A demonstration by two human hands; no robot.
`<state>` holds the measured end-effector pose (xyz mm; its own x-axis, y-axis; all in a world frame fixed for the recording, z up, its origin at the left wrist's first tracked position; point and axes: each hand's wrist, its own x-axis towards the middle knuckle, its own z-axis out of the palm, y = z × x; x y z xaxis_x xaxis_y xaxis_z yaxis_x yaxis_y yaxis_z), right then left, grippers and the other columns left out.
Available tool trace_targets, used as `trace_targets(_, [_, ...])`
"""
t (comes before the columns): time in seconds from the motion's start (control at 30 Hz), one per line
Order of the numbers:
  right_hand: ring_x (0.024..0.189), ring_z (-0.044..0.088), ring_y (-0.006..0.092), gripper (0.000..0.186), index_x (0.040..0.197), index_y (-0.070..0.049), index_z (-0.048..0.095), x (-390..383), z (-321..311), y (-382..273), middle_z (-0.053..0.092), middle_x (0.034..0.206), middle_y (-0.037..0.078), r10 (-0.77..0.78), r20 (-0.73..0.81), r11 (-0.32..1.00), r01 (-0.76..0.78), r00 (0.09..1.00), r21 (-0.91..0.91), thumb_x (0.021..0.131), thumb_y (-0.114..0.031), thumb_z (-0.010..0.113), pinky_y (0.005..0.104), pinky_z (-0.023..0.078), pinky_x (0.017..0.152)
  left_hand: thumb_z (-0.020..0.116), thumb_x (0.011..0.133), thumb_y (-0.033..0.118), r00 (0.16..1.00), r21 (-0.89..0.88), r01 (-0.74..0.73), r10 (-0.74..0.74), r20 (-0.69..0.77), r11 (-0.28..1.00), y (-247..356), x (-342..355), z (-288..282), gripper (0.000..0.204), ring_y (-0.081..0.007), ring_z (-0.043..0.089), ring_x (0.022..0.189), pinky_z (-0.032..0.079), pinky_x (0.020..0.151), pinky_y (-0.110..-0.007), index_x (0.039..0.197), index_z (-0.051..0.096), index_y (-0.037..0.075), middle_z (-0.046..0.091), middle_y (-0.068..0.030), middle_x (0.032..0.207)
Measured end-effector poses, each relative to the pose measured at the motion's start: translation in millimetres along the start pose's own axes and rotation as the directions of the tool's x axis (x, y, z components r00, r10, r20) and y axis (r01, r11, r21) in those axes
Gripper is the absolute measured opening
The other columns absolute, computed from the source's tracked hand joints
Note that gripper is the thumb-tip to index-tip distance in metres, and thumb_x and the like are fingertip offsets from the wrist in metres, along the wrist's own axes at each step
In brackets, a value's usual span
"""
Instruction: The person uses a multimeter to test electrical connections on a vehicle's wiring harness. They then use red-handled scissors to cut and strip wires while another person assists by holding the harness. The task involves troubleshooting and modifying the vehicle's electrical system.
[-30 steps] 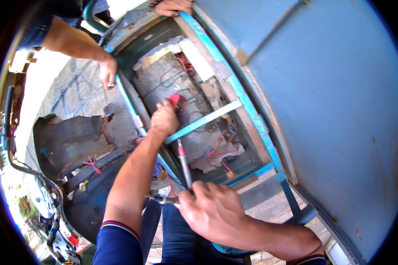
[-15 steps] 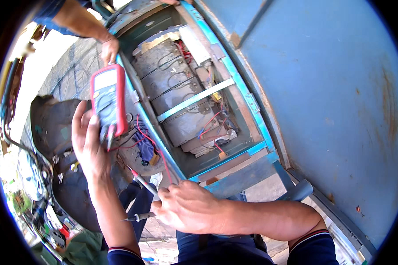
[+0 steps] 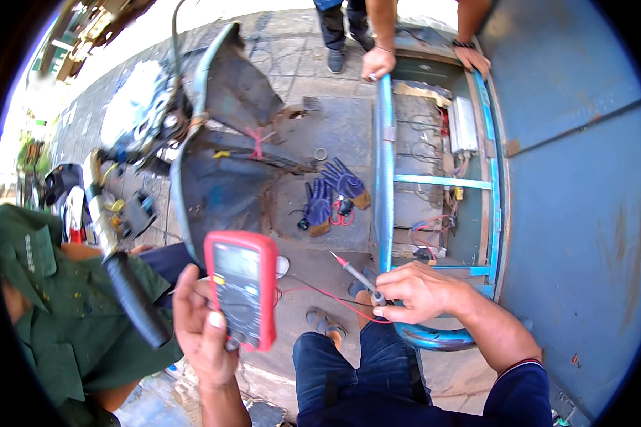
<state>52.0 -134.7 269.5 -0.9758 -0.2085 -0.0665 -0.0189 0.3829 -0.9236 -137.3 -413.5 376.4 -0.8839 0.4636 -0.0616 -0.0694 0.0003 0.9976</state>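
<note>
My left hand (image 3: 205,320) grips a red multimeter (image 3: 241,285) held up in front of me, screen toward me. My right hand (image 3: 424,292) holds a test probe (image 3: 356,270) with a red tip, with a dark probe gripped alongside it, near the blue frame's near end. Red and black leads sag between the meter and probes. Farther on, the blue metal frame (image 3: 385,164) surrounds a bay of grey batteries (image 3: 418,164) with wires and a silver box (image 3: 464,132). Two purple gloves (image 3: 344,180) lie on the metal floor beside it.
A bent metal front panel (image 3: 221,199) and handlebar (image 3: 132,299) stand at left. A person in a green shirt (image 3: 64,334) is close at lower left. Another person's hands (image 3: 377,62) rest on the frame's far end. A large blue metal panel (image 3: 570,213) borders the right.
My left hand left the battery bay and raised the meter toward me. My right hand moved right with the probes. My view swung left, bringing the gloves and green-shirted person into view.
</note>
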Motion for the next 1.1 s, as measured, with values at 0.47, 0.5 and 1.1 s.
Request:
trace_targets(0.47, [0.093,0.066,0.0417,0.023,0.094,-0.002,0.062,81,276,-167,0.064,0.094,0.019,0.141,0.015,0.990,-0.141,0.990,-0.019,0.095,-0.025,0.066,0.0537,0.052,0.077,0.064,0.095,0.004,0.974,-0.084,0.111,-0.125,-0.191,0.990,35,-229,-203,0.071,-0.0115,0.056,0.095,0.050,0.086,-0.025,0.159,0.034,-0.002,0.054,-0.0071,0.108])
trace_targets(0.5, [0.092,0.066,0.0419,0.023,0.095,-0.002,0.063,85,302,-172,0.065,0.095,0.020,0.159,-0.027,0.987,-0.158,0.987,0.032,0.095,-0.024,0.066,0.0530,0.052,0.077,0.064,0.096,0.005,0.975,-0.085,0.087,-0.102,-0.197,0.993,36,-244,-218,0.071,-0.0114,0.056,0.095,0.050,0.085,-0.025,0.159,0.034,-0.003,0.054,-0.0071,0.108])
trace_targets(1.1, [0.067,0.056,0.0060,0.023,0.109,-0.002,0.068,234,376,-253,0.059,0.079,-0.003,0.352,0.123,0.615,-0.328,0.928,0.717,0.106,-0.025,0.066,0.0276,0.049,0.060,0.065,0.097,0.006,0.895,-0.119,0.002,-0.055,-0.444,0.993,88,-227,-336,0.064,-0.0115,0.058,0.095,0.054,0.085,-0.027,0.155,0.039,-0.004,0.057,-0.0073,0.108])
